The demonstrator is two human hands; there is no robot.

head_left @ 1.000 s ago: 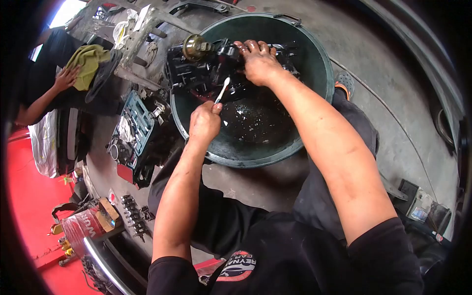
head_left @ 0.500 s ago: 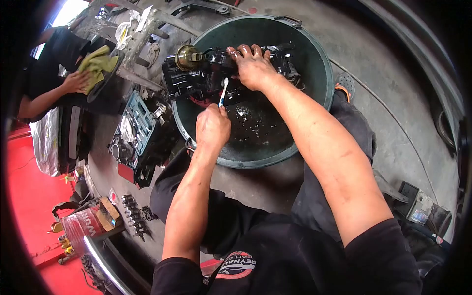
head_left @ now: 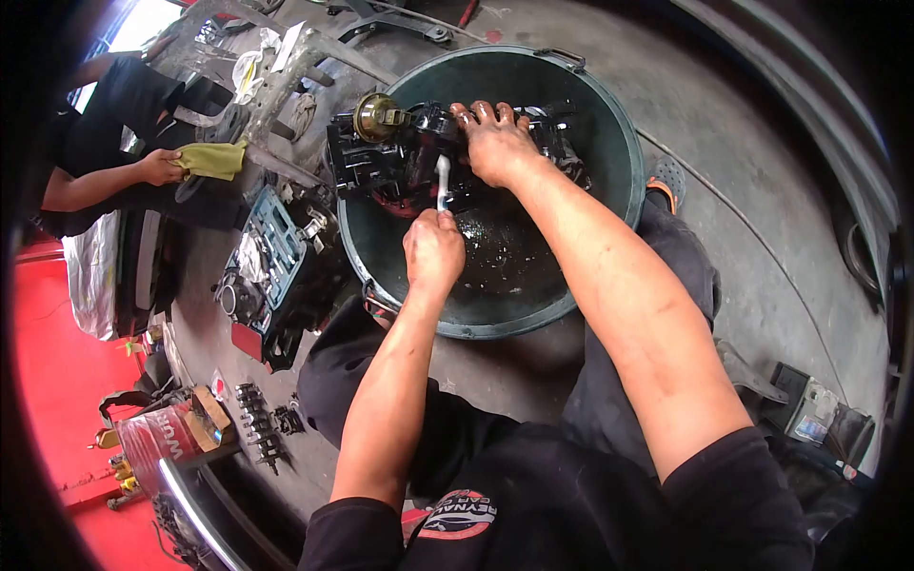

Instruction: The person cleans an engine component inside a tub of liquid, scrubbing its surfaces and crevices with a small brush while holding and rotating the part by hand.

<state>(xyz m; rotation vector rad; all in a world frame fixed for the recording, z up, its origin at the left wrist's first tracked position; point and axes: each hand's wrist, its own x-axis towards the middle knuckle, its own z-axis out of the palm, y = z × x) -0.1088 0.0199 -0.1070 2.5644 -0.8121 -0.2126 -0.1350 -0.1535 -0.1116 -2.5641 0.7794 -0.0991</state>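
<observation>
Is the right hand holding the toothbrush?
No, the left hand grips the toothbrush, while the right hand rests on the black engine part in the tub.

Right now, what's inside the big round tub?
Dark liquid and most of a black mechanical part. The right hand covers some of that part; the bottom under the liquid is hidden.

Left fingers [head_left: 446,220] round white brush [head_left: 444,181]; right fingers [head_left: 486,112] on black part [head_left: 419,160]; basin [head_left: 505,68] beneath.
</observation>
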